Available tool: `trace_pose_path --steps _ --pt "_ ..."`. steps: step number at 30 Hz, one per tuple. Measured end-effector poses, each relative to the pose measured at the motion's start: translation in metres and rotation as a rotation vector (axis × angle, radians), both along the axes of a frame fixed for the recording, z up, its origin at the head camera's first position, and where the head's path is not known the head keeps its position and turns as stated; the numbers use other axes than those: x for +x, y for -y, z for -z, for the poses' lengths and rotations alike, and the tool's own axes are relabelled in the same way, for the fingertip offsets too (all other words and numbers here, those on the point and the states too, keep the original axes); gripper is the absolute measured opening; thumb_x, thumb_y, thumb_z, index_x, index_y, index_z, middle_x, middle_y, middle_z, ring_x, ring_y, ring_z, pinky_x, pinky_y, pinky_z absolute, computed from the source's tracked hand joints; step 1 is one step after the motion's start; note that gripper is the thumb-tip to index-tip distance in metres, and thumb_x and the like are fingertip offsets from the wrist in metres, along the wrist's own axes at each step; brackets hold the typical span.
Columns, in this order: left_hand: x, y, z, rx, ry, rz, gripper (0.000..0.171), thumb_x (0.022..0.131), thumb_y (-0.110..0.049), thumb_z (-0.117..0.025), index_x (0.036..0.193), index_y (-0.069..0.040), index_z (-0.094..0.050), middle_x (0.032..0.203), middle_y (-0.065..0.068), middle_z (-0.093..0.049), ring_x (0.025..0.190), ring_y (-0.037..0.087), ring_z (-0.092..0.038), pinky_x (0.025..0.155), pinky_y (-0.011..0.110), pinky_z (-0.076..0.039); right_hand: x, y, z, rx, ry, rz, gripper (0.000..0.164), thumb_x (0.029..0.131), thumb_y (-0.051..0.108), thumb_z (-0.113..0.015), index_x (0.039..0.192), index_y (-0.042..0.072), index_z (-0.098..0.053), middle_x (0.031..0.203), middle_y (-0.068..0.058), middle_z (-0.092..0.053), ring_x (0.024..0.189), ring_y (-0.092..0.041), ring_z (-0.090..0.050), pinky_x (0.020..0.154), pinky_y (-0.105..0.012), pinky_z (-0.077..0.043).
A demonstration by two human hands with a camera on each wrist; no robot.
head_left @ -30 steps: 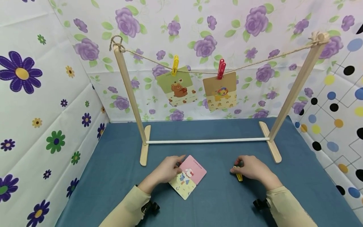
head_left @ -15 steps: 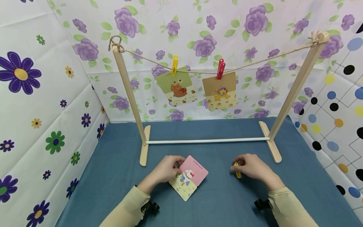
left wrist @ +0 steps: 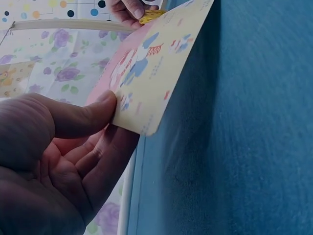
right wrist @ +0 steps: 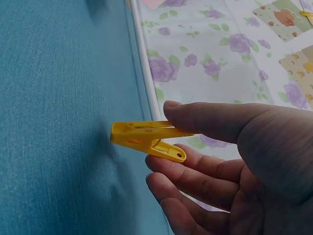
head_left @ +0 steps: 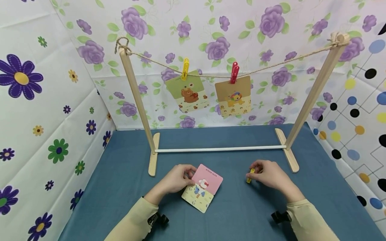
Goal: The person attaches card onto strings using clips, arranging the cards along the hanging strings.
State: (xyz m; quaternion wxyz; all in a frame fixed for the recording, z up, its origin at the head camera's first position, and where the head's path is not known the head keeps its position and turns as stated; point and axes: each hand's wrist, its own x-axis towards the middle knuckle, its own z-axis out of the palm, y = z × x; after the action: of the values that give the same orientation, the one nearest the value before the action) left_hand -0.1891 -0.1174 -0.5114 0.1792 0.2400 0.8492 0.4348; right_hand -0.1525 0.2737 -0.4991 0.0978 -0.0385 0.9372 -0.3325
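My left hand (head_left: 178,179) pinches the left edge of a pink and cream card (head_left: 203,188) with a rabbit picture. In the left wrist view the card (left wrist: 161,63) is lifted off the cloth, thumb on its printed face and fingers behind. To the right, my right hand (head_left: 269,174) holds a yellow clothespin (head_left: 250,175). The right wrist view shows the thumb on one arm of the clothespin (right wrist: 146,138) and fingers under the other, its nose pointing away from the palm.
Behind the hands stands a wooden frame with a left post (head_left: 137,100), right post (head_left: 315,93), white bottom rod (head_left: 220,149) and twine (head_left: 271,68). A yellow clothespin (head_left: 185,69) holds a green bear card (head_left: 190,93); a red one (head_left: 234,73) holds a brown lion card (head_left: 233,98). Blue cloth (head_left: 229,214) covers the table.
The card in my left hand has turned slightly and shifted a little right. My right hand has risen slightly away from me, and the clothespin has turned in its fingers.
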Motion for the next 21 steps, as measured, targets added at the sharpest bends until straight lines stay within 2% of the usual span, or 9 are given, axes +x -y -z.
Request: trace_pose_path --steps 6,10,16,21 --pt "0.0017 -0.0007 -0.0025 0.065 0.061 0.005 0.032 0.094 0.003 -0.080 0.124 -0.001 -0.072 0.091 0.002 -0.069 0.074 0.015 -0.067 0.062 0.028 -0.053 0.0013 -0.0037 -0.0002 0.016 -0.004 0.011 0.047 0.096 0.041 -0.082 0.125 0.005 -0.076 0.097 0.000 -0.071 0.081 -0.017 -0.063 0.068 -0.036 -0.052" --pt "0.0014 -0.0016 -0.0033 0.110 0.092 -0.004 0.030 0.096 0.003 -0.077 0.125 -0.001 -0.071 0.091 0.003 -0.070 0.074 0.016 -0.068 0.062 0.031 -0.054 0.0023 -0.0063 -0.0002 0.027 -0.014 0.024 0.045 0.096 0.045 -0.081 0.121 0.008 -0.079 0.101 -0.002 -0.073 0.086 -0.017 -0.063 0.071 -0.037 -0.052" --pt "0.0003 -0.0028 -0.0006 0.198 0.140 -0.024 0.032 0.097 0.004 -0.076 0.128 0.003 -0.068 0.095 0.008 -0.072 0.077 0.020 -0.072 0.067 0.046 -0.060 0.0035 -0.0077 -0.0010 -0.003 -0.048 0.028 0.039 0.096 0.037 -0.083 0.121 0.007 -0.079 0.098 0.000 -0.072 0.085 -0.017 -0.064 0.071 -0.037 -0.053" --pt "-0.0010 -0.0043 0.0018 0.229 0.139 -0.063 0.029 0.098 0.003 -0.074 0.126 0.003 -0.068 0.096 0.009 -0.074 0.079 0.019 -0.073 0.069 0.047 -0.062 0.0026 -0.0100 -0.0001 -0.036 -0.071 0.035 0.036 0.094 0.029 -0.086 0.121 0.006 -0.077 0.098 0.000 -0.074 0.089 -0.018 -0.068 0.072 -0.038 -0.055"
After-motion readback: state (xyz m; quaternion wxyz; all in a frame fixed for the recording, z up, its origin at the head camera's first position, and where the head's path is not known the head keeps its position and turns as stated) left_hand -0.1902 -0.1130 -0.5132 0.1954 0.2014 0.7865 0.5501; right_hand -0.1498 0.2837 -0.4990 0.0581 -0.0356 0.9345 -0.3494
